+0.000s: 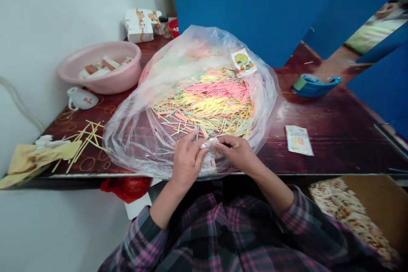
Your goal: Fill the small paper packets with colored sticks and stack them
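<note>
Between my two hands, over the near edge of a large clear plastic bag (130, 136), is a small clear packet (209, 142) with printing. My left hand (187, 157) pinches its left side between thumb and fingers. On its other side, my right hand (236, 151) grips it with thumb and forefinger. Behind the hands, many thin pink, yellow and green sticks (207, 104) lie loose in the opened bag. A white packet with a cartoon print (244, 63) rests on the bag's far right part. Another flat white packet (298, 140) lies on the table to the right.
At the left are a pink basin (100, 68) with pieces inside, a white mug (82, 98) on its side, loose yellow sticks (84, 144) and brown paper (38, 159). A blue tape dispenser (315, 85) stands right. Blue panels (242, 4) rise behind the table (338, 114).
</note>
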`<state>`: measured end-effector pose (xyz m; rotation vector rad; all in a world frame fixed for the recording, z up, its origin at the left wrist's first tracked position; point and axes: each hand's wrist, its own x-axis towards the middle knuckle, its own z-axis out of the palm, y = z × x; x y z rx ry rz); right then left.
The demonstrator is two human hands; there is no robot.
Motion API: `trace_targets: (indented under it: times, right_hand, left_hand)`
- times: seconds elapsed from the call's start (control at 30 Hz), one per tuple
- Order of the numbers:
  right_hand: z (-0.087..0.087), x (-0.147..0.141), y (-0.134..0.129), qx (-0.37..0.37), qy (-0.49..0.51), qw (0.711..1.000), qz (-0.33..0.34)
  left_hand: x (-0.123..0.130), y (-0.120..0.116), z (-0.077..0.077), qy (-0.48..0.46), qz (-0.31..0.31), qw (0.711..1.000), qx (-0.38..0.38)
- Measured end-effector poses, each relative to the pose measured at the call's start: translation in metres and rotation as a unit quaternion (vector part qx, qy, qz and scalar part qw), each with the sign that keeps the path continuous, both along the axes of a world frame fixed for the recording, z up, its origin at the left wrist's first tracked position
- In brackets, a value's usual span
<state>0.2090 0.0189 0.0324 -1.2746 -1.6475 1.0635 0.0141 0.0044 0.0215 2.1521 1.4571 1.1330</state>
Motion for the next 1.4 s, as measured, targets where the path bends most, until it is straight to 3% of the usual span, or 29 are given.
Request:
trace_targets:
  times: [0.07, 0.17, 0.23, 0.3, 0.53, 0.67, 0.77, 0.87, 0.93, 1.03, 1.17, 1.4]
  right_hand:
    - [0.001, 0.002, 0.001, -0.023, 0.061, 0.998, -0.024]
    - [0.004, 0.006, 0.002, -0.058, 0.131, 0.989, -0.041]
    - [0.006, 0.007, 0.003, -0.081, 0.164, 0.983, -0.028]
    - [0.008, 0.008, 0.004, -0.094, 0.176, 0.98, -0.016]
    - [0.003, 0.005, 0.007, -0.01, 0.078, 0.995, -0.057]
    - [0.001, 0.013, 0.016, 0.054, 0.004, 0.998, -0.028]
    - [0.003, 0.036, 0.031, 0.108, -0.077, 0.991, 0.004]
    - [0.01, 0.072, 0.051, 0.152, -0.223, 0.963, -0.013]
    - [0.017, 0.093, 0.063, 0.165, -0.339, 0.926, -0.031]
    - [0.031, 0.112, 0.074, 0.184, -0.473, 0.862, 0.002]
    - [0.042, 0.117, 0.08, 0.201, -0.518, 0.83, 0.035]
    - [0.039, 0.135, 0.09, 0.135, -0.612, 0.779, 0.009]
  left_hand:
    - [0.003, 0.007, 0.005, -0.11, -0.002, 0.989, -0.103]
    - [0.009, 0.016, 0.013, -0.267, -0.031, 0.928, -0.258]
    - [0.014, 0.019, 0.018, -0.321, -0.049, 0.894, -0.309]
    - [0.018, 0.02, 0.022, -0.334, -0.058, 0.884, -0.322]
    - [0.022, 0.025, 0.023, -0.281, -0.042, 0.913, -0.294]
    - [0.027, 0.031, 0.031, -0.186, -0.07, 0.936, -0.291]
    - [0.033, 0.034, 0.033, -0.161, -0.074, 0.944, -0.279]
    - [0.04, 0.035, 0.028, -0.157, -0.057, 0.955, -0.247]
    - [0.045, 0.035, 0.022, -0.129, -0.075, 0.968, -0.204]
    - [0.054, 0.034, 0.013, -0.059, -0.121, 0.981, -0.137]
    - [0.065, 0.035, 0.002, 0.014, -0.137, 0.986, -0.091]
    - [0.069, 0.036, -0.008, 0.086, -0.175, 0.975, -0.11]
